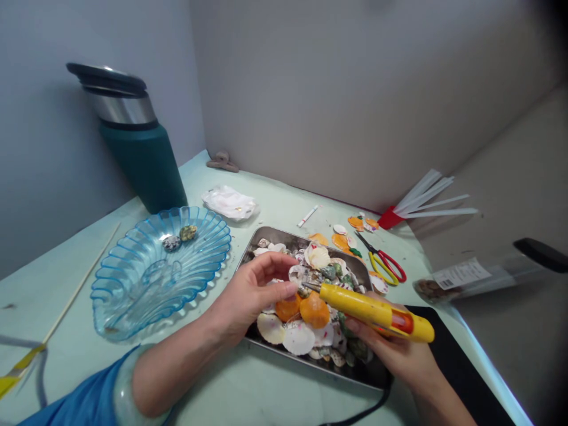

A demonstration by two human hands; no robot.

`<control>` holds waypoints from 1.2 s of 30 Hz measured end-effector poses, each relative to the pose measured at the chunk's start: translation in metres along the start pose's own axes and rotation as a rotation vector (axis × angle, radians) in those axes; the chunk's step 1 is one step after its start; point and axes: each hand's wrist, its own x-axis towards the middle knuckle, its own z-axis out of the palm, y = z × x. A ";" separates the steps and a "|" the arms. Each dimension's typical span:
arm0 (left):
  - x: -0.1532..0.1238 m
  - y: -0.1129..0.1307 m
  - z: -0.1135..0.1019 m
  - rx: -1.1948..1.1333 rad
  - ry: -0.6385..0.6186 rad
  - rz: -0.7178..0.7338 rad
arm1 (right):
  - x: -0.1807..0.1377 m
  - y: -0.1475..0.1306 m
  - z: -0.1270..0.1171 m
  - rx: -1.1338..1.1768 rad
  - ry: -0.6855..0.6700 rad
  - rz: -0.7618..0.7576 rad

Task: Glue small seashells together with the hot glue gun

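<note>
My right hand (394,349) grips a yellow glue gun (377,310) whose nozzle points left at a small shell (304,290). My left hand (252,293) pinches that small shell between thumb and fingers, right at the nozzle tip. Both hands hover over a metal tray (350,370) heaped with white, orange and green seashells (306,322). A black cord runs from the glue gun down past the tray's near edge.
A blue shell-shaped glass dish (146,284) with two small shells lies left. A teal flask (137,154) stands behind it. Red and yellow scissors (384,263), loose shells, glue sticks (426,201), a plastic bag (231,202) and a wooden skewer (75,290) lie around.
</note>
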 end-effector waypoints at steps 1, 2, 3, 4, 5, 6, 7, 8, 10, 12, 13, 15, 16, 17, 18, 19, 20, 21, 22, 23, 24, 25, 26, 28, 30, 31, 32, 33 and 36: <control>0.000 0.000 0.000 0.002 0.000 0.002 | 0.000 0.000 0.000 -0.005 0.004 0.004; 0.000 0.000 0.000 0.004 0.001 0.002 | 0.000 0.000 0.000 -0.011 0.009 0.006; 0.000 0.000 0.000 0.006 0.002 0.001 | 0.000 0.000 0.000 -0.017 0.014 0.005; 0.000 0.000 0.000 0.009 0.003 -0.001 | 0.000 0.001 0.000 -0.022 0.020 0.001; 0.000 0.000 0.000 0.012 0.004 -0.001 | -0.001 0.001 0.000 -0.026 0.025 -0.004; 0.000 0.000 0.000 0.014 0.006 0.000 | -0.001 0.002 0.000 -0.030 0.027 -0.007; 0.000 0.000 0.000 0.014 0.005 -0.001 | -0.002 0.003 0.000 -0.032 0.032 -0.011; 0.000 0.000 0.000 0.013 0.004 -0.005 | -0.003 0.005 0.000 -0.033 0.038 -0.016; 0.001 0.001 0.001 0.010 0.003 -0.011 | -0.004 0.007 0.000 -0.036 0.063 -0.022; 0.000 0.001 0.001 0.009 0.005 -0.018 | -0.005 0.009 0.000 -0.025 0.101 -0.025; 0.000 0.001 0.002 0.010 0.009 -0.021 | -0.005 0.010 0.001 -0.019 0.113 -0.024; 0.000 0.002 0.002 0.012 0.019 -0.026 | -0.004 0.010 0.001 -0.014 0.115 -0.021; 0.000 0.002 0.002 0.012 0.022 -0.028 | -0.004 0.009 0.001 -0.016 0.108 -0.020; 0.000 0.002 0.002 0.010 0.025 -0.029 | -0.003 0.009 0.002 -0.019 0.104 -0.021; 0.000 0.002 0.002 0.008 0.026 -0.030 | -0.003 0.008 0.002 -0.020 0.107 -0.023; 0.000 0.001 0.002 0.007 0.024 -0.031 | -0.002 0.007 0.002 -0.019 0.110 -0.027; 0.000 0.001 0.002 0.006 0.022 -0.032 | -0.002 0.007 0.002 -0.018 0.114 -0.028; 0.000 0.001 0.002 0.007 0.018 -0.034 | -0.002 0.006 0.002 -0.016 0.117 -0.028; 0.000 0.000 0.001 0.008 0.016 -0.034 | -0.002 0.005 0.002 -0.013 0.120 -0.026; 0.000 0.000 0.001 0.011 0.013 -0.032 | -0.002 0.005 0.002 -0.010 0.120 -0.024; 0.000 0.000 0.001 0.012 0.011 -0.029 | -0.001 0.004 0.002 -0.007 0.117 -0.022; 0.000 0.000 0.000 0.011 0.009 -0.028 | -0.001 0.004 0.002 -0.003 0.118 -0.021; 0.000 0.000 0.000 0.008 0.006 -0.029 | -0.001 0.004 0.002 0.000 0.118 -0.021; -0.001 0.000 0.000 -0.002 0.003 -0.037 | 0.000 0.003 0.002 0.004 0.116 -0.022; -0.001 0.001 0.001 -0.015 -0.001 -0.047 | 0.000 0.003 0.002 0.006 0.125 -0.021; -0.001 0.002 0.001 -0.019 -0.002 -0.050 | 0.000 0.003 0.002 0.005 0.133 -0.025; -0.001 0.003 0.002 -0.023 -0.005 -0.051 | 0.000 0.004 0.002 0.002 0.144 -0.032; -0.001 0.003 0.002 -0.027 -0.008 -0.050 | 0.000 0.004 0.002 -0.002 0.162 -0.040; 0.000 0.003 0.002 -0.029 -0.009 -0.047 | -0.002 0.006 0.002 -0.007 0.181 -0.054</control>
